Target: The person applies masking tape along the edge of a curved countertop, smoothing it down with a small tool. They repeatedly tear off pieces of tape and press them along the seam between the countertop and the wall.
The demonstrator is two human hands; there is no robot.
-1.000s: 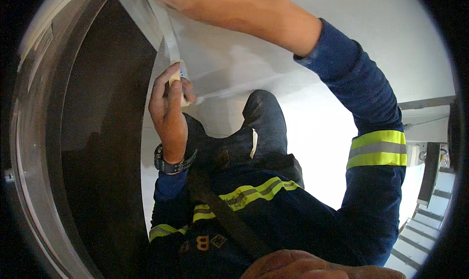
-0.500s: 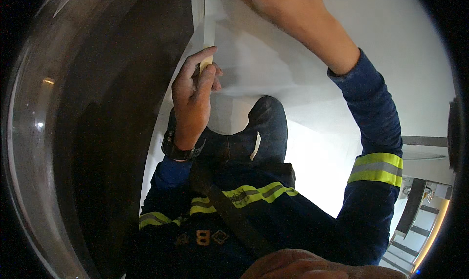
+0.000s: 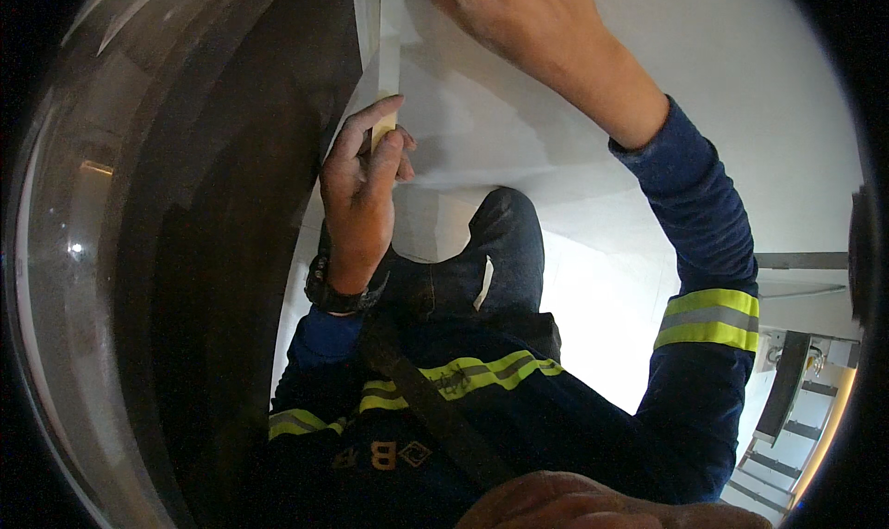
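My left hand is raised in front of me, thumb and forefinger pinching the yellowish lower end of a narrow pale strip. From there the strip runs straight up along a corner edge, beside a white surface. The strip's material cannot be made out for sure; it looks like tape. Higher up, my right hand is close to the strip's right side, its fingers bent and pressed together. The top border cuts off part of that hand, so whatever it may grip is hidden.
A dark panel fills the left side, close to my left hand. A broad white wall spreads to the right. Below are my bent legs in dark trousers, and a frame with crossbars stands at the lower right.
My right hand has shifted a little to the left in the view. My left hand sits slightly lower and further left, with the strip still pinched.
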